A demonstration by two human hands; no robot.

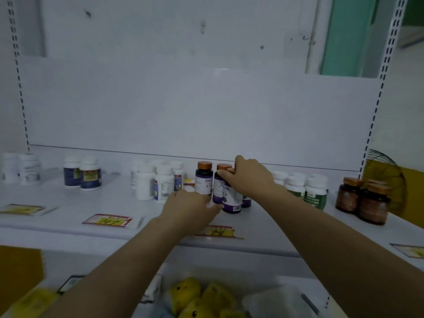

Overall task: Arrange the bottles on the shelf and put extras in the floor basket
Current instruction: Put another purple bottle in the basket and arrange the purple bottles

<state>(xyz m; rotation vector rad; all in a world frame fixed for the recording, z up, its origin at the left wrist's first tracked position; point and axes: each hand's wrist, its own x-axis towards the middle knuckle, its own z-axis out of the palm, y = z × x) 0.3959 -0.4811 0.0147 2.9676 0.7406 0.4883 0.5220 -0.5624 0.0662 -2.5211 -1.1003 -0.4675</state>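
Shelf (68, 203) holds purple bottles (203, 180) in middle. Right hand (250, 177) grips front bottle (232, 199) by cap — left hand (190, 208) low at bottle bases, maybe touching, grip hard to tell.

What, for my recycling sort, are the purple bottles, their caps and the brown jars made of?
Purple bottles: probably glossy plastic, opaque with printed labels. Caps: coppery metallic sheen, metal or coated plastic. Brown jars: translucent amber, glass or plastic; blur leaves it open.
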